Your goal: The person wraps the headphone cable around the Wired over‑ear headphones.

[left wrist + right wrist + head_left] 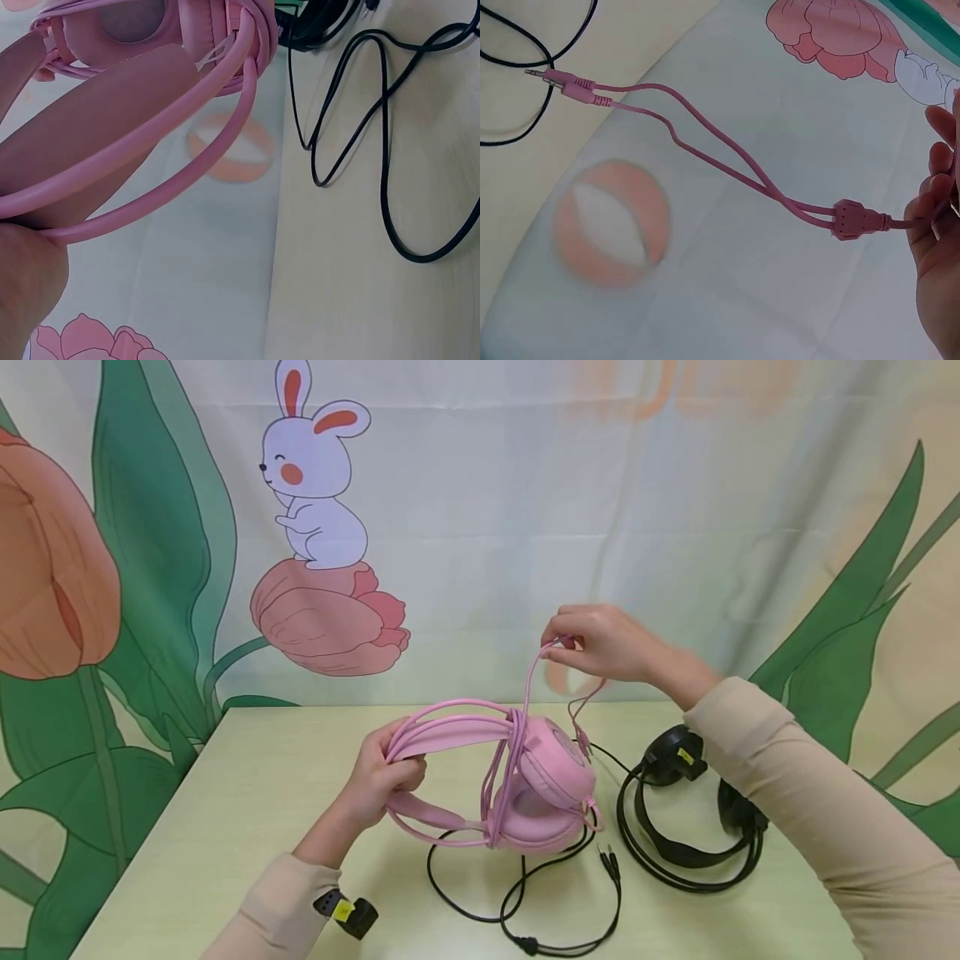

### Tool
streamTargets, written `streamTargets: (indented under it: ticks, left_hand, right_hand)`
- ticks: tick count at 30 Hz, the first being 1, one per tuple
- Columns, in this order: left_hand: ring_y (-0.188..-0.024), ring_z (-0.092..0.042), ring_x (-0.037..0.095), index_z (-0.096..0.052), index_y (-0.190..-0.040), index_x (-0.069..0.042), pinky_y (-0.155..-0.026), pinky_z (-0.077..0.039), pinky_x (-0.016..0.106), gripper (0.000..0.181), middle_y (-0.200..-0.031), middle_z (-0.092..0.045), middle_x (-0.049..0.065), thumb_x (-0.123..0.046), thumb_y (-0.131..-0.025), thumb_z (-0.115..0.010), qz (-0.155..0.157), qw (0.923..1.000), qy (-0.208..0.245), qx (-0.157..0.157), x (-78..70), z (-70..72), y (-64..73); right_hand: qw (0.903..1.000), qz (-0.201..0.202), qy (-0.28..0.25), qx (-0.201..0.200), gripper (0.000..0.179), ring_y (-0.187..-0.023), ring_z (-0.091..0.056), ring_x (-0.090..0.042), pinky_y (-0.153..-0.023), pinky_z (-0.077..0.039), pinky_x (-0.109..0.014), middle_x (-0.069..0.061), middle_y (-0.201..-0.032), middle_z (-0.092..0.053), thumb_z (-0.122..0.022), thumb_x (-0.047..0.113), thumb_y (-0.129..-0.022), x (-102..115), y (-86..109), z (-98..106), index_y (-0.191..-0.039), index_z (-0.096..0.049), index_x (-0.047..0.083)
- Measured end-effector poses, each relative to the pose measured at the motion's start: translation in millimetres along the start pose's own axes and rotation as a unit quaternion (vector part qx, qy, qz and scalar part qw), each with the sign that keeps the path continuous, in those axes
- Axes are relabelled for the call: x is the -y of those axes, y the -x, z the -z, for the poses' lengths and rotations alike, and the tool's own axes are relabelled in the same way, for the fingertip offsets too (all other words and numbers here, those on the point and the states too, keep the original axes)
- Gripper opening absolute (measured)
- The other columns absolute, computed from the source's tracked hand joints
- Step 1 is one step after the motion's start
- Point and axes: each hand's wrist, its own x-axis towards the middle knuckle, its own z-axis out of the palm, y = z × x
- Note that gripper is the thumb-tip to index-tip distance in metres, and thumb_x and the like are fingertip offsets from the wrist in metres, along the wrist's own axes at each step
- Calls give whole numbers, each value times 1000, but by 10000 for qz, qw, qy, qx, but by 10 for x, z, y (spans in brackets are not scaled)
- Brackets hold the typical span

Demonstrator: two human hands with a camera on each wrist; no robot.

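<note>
Above the table, my left hand point(382, 774) grips the headband of a pink headset point(555, 764), whose ear cups point right. Pink cable is wound several times around the headset next to the cups. Up and to the right, my right hand point(603, 642) pinches the free end of the pink cable point(529, 681), which rises from the windings. In the right wrist view the cable leaves the fingers, passes a splitter point(857, 220) and forks into two pink plugs point(577, 90) that hang loose. The left wrist view shows the headband point(112, 120) running from the left hand.
A black headset point(690, 852) lies on the table point(247, 793) at the right. Its black cable point(480, 918) loops across the table below the pink headset, with two plugs point(609, 860) at its end. A printed curtain point(480, 527) hangs behind the table.
</note>
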Motion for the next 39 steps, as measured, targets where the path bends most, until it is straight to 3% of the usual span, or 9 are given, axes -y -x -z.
streamTargets:
  ticks: [19, 29, 33, 34, 35, 36, 37, 38, 39]
  left_hand:
    - [-41, -14, 12, -42, -79, -8, -39, -7, 27, 24, -53, -20, 1, 11, -69, -32, -172, 9849, 1577, 696, 24, -43, -3]
    - [-39, -14, 12, -32, -68, -10, -38, -10, 25, 20, -50, -20, 1, 9, -71, -26, -538, 9789, 1774, 856, -29, -97, -47]
    - [-40, -14, 12, -31, -68, -11, -39, -10, 25, 18, -50, -20, 0, 6, -71, -26, -630, 9793, 1814, 637, -47, -119, -83]
    - [-40, -14, 12, -30, -68, -11, -39, -10, 25, 18, -50, -20, 0, 6, -71, -26, -674, 9787, 1842, 599, -53, -124, -97]
    - [-40, -14, 12, -30, -68, -11, -39, -10, 25, 18, -51, -20, 1, 6, -72, -25, -722, 9779, 1876, 579, -59, -127, -108]
    - [-40, -14, 12, -29, -68, -11, -39, -10, 25, 18, -51, -20, 1, 6, -72, -25, -762, 9770, 1912, 553, -65, -131, -118]
    - [-40, -15, 12, -28, -67, -10, -39, -10, 24, 18, -51, -20, 1, 6, -72, -24, -797, 9759, 1963, 523, -70, -135, -130]
    - [-40, -15, 12, -27, -66, -10, -39, -10, 24, 18, -52, -20, 1, 6, -73, -24, -833, 9750, 1999, 492, -73, -138, -141]
    - [-40, -14, 12, -25, -66, -10, -40, -10, 24, 18, -52, -20, 0, 6, -73, -23, -857, 9742, 2041, 451, -76, -142, -150]
  right_hand:
    - [9641, -1517, -2053, 734, 14, -50, -55, -21, -49, -48, -29, 0, -70, -54, -54, 27, -92, -2, 50, -459, -92, -66, 20]
    - [9464, -1299, -2933, 387, 18, -74, -57, -10, -68, -47, -22, -7, -87, -63, -47, 4, -94, 80, 35, -689, -98, -64, 1]
    - [9148, -747, -3962, 231, 22, -84, -58, -13, -77, -47, -22, -7, -94, -63, -42, 1, -94, 126, 80, -742, -104, -61, 0]
    - [8725, -368, -4858, 368, 24, -87, -59, -13, -79, -47, -21, -8, -97, -64, -40, 1, -95, 44, 119, -829, -108, -60, 0]
    - [8076, -94, -5872, 529, 27, -90, -60, -12, -80, -47, -20, -7, -100, -64, -37, 2, -95, -34, 164, -918, -111, -59, 0]
    - [6990, 514, -7077, 889, 30, -96, -59, -11, -84, -45, -17, -6, -107, -63, -34, 5, -97, -113, 168, -1025, -117, -57, 2]
    - [5114, 814, -8430, 1455, 32, -98, -59, -10, -84, -44, -14, -6, -110, -62, -32, 7, -98, -168, 188, -1107, -121, -54, 3]
    - [2990, 797, -9264, 2143, 35, -105, -57, -12, -87, -43, -13, -9, -119, -58, -30, 8, -99, -273, 207, -1220, -128, -48, 2]
    - [1890, 733, -9428, 2648, 38, -110, -55, -12, -90, -41, -13, -10, -126, -55, -29, 10, -99, -342, 218, -1303, -134, -42, 2]
